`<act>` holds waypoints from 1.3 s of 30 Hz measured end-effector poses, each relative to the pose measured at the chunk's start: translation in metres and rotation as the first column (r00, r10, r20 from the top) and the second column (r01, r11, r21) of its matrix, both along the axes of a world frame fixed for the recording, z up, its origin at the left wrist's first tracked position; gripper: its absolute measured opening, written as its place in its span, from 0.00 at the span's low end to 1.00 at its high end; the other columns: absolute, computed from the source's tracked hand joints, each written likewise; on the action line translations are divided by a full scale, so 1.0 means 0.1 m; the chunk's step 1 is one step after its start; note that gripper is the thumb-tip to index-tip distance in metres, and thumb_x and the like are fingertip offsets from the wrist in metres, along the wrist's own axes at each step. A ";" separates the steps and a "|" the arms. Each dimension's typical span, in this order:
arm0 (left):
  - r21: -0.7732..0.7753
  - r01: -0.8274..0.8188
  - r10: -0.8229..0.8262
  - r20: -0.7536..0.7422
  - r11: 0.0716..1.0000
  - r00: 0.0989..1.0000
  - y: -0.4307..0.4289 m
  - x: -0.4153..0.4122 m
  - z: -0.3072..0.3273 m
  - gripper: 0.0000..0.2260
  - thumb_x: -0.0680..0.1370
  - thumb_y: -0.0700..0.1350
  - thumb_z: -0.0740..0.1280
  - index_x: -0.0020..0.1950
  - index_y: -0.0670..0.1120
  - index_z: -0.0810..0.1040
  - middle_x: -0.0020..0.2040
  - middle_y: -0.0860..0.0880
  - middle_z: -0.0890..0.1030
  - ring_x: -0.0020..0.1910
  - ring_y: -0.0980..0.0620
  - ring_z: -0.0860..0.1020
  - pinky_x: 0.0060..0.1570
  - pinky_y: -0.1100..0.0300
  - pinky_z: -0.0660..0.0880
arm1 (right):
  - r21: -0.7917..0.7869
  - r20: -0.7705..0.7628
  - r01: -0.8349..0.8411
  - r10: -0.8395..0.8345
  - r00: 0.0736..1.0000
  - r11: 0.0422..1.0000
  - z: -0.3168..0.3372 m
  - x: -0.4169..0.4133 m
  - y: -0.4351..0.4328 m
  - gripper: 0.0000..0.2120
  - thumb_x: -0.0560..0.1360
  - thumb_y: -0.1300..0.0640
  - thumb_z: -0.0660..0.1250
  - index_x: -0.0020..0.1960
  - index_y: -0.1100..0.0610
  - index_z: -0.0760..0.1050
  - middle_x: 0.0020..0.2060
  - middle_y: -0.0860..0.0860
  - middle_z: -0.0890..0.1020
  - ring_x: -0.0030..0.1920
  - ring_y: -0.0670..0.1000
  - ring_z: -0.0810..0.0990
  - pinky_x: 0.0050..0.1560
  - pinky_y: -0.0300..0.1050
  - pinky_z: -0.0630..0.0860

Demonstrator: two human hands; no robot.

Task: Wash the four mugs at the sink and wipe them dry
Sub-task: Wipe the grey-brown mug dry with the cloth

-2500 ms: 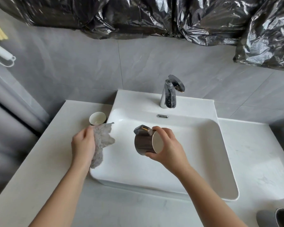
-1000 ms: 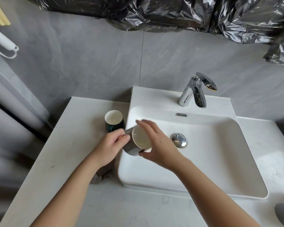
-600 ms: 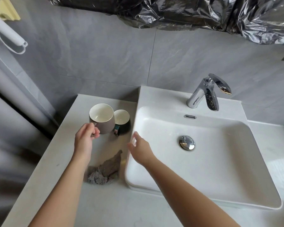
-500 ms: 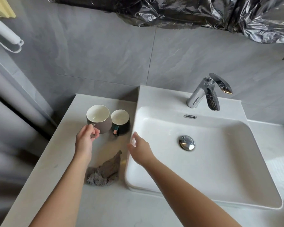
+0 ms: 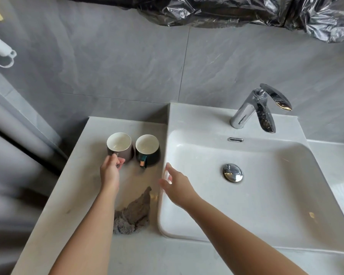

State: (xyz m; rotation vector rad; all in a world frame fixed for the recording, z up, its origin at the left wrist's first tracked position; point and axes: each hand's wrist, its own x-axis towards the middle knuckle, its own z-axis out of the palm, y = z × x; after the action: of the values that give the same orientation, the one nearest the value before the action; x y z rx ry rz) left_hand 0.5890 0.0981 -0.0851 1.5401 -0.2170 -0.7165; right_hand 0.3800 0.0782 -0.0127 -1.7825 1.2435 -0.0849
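The left hand (image 5: 110,171) had its fingers curled round the handle of a grey-brown mug (image 5: 119,147), which stood upright on the white counter (image 5: 81,195) just beyond the knuckles. Its mouth faced up, its long axis was vertical, and its handle pointed back toward the person. Just to the right of that hand, and touching or nearly touching the first mug, stood a dark green mug (image 5: 148,153). It was also upright with a pale inside, and its handle was turned toward the person too. A small tan patch on that handle was too small to read as a label. The right hand (image 5: 176,185) held nothing. Its fingers were spread and relaxed over the left rim of the sink (image 5: 187,120); whether they touched the rim could not be told. Between the two forearms, nearer the person than both hands, a crumpled grey cloth (image 5: 134,213) lay on the counter against the sink's outer wall. To the right of the right hand sat the chrome drain plug (image 5: 232,172) in the basin. Beyond it were the overflow slot (image 5: 235,139) and the chrome tap (image 5: 252,110), whose spout pointed down toward the basin. Crinkled black plastic sheeting (image 5: 246,10) hung along the top of the grey tiled wall (image 5: 117,62), and far left of the left hand a white bar (image 5: 0,50) stuck out.
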 end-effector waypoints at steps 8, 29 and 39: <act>0.017 0.010 -0.009 -0.014 1.000 1.000 0.00 0.11 -0.10 0.17 0.82 0.37 0.57 0.33 0.42 0.66 0.31 0.48 0.77 0.38 0.50 0.74 0.56 0.53 0.74 | -0.028 0.004 0.006 -0.006 1.000 1.000 -0.09 0.01 -0.02 0.20 0.80 0.55 0.59 0.70 0.59 0.64 0.43 0.53 0.76 0.51 0.58 0.78 0.48 0.47 0.73; 0.129 0.354 -0.335 0.713 0.926 0.616 0.49 -1.30 0.75 0.03 0.75 0.41 0.63 0.44 0.45 0.76 0.44 0.52 0.76 0.46 0.53 0.76 0.48 0.63 0.71 | -0.225 0.011 -0.003 0.006 1.000 0.974 0.17 -0.79 0.01 0.23 0.82 0.53 0.63 0.76 0.54 0.65 0.73 0.49 0.70 0.71 0.49 0.70 0.68 0.39 0.66; 0.420 0.661 -0.621 0.779 0.622 0.090 0.44 -2.94 0.66 0.07 0.74 0.47 0.58 0.43 0.49 0.74 0.41 0.55 0.76 0.41 0.52 0.76 0.40 0.57 0.74 | -0.517 -0.177 0.219 -0.353 0.919 0.828 0.24 -2.86 0.19 0.12 0.76 0.62 0.69 0.58 0.54 0.81 0.57 0.50 0.81 0.56 0.56 0.81 0.56 0.53 0.76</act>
State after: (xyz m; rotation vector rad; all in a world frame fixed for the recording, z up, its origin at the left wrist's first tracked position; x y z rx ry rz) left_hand 0.2954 0.1421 -0.0187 1.6123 -1.8755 -0.4362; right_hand 0.0942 0.0977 0.0113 -2.0632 1.8106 -0.3759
